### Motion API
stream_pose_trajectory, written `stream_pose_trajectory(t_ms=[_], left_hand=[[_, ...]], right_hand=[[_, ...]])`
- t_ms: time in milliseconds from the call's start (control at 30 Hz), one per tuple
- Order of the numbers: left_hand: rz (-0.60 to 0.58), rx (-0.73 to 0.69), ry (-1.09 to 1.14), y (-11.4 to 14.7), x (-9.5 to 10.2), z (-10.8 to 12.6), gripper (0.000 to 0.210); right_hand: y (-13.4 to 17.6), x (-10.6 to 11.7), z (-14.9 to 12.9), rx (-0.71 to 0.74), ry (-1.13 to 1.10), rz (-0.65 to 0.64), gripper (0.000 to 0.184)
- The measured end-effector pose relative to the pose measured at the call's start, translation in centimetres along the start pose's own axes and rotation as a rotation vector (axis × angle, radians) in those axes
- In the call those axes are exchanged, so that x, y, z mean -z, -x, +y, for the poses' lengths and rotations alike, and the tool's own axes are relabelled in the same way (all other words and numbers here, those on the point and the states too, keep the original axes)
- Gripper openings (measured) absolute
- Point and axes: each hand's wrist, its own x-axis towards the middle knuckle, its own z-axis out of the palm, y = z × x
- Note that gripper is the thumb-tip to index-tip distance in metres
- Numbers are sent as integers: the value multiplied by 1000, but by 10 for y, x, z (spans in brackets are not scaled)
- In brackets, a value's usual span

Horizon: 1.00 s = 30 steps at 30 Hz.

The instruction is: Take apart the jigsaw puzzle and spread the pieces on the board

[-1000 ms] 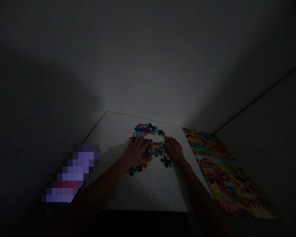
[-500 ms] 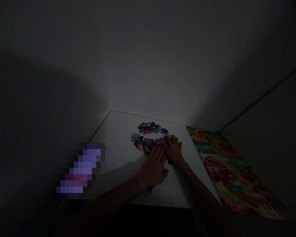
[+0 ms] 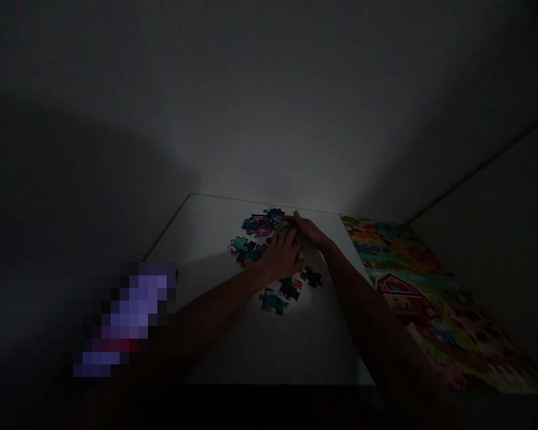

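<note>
Loose jigsaw puzzle pieces point(image 3: 260, 227) in dark blue, teal and pink are heaped on a white tabletop point(image 3: 224, 322). My left hand point(image 3: 281, 258) lies over the middle of the heap, fingers stretched out and pointing away from me. Beyond it to the right, my right hand point(image 3: 307, 230) rests at the heap's far right side, its fingers extended and partly hidden. Several pieces point(image 3: 274, 301) lie nearer to me, below the left hand, and a dark piece point(image 3: 312, 276) sits to its right. Pieces under both hands are hidden.
A colourful farm picture point(image 3: 430, 316) with a red barn covers the right side of the table. At the left edge is a pixelated purple patch point(image 3: 130, 316). Grey walls point(image 3: 269, 119) rise behind and beside the table; the room is dim.
Both hands have moved farther away from me over the pieces. The far and near groups of pieces have been pushed closer together, and pieces near the front are now uncovered.
</note>
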Motion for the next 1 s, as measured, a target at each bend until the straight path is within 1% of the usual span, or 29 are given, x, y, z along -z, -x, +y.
stream_pose_trajectory(t_ms=[67, 133, 200, 267, 333, 400, 500, 600, 667, 733, 833, 933, 1000], left_hand=[[-52, 32, -11, -15, 2, -11, 54], [-115, 56, -17, -30, 5, -24, 56], [-200, 79, -17, -41, 10, -41, 54], [-286, 78, -2, -44, 16, -61, 51], [-294, 101, 2, -39, 22, -81, 53], [-284, 191, -22, -25, 28, -97, 55], [-217, 354, -52, 4, 32, -107, 59], [-143, 481, -77, 33, 33, -98, 61], [-121, 546, -96, 50, 33, -84, 64], [-106, 575, -105, 64, 32, -68, 66], [-92, 565, -94, 83, 29, -43, 69], [-97, 505, -65, 98, 25, -20, 69], [-89, 439, -45, 103, 22, -4, 68]], right_hand=[[11, 3, 1, 11, -148, 10, 83], [25, 0, 3, 62, -120, 20, 78], [40, -7, 6, 139, 50, 46, 73], [58, -18, 9, 157, 293, 97, 77], [80, -32, 9, 104, 488, 92, 82], [104, -47, 5, 52, 587, 44, 80], [138, -71, -7, 99, 663, -12, 84], [155, -87, -19, 123, 729, -22, 86], [151, -89, -23, 77, 750, 6, 83], [137, -84, -25, -8, 762, 49, 82], [105, -69, -25, -142, 754, 96, 82], [72, -56, -29, -234, 718, 90, 75], [52, -53, -34, -270, 699, 76, 74]])
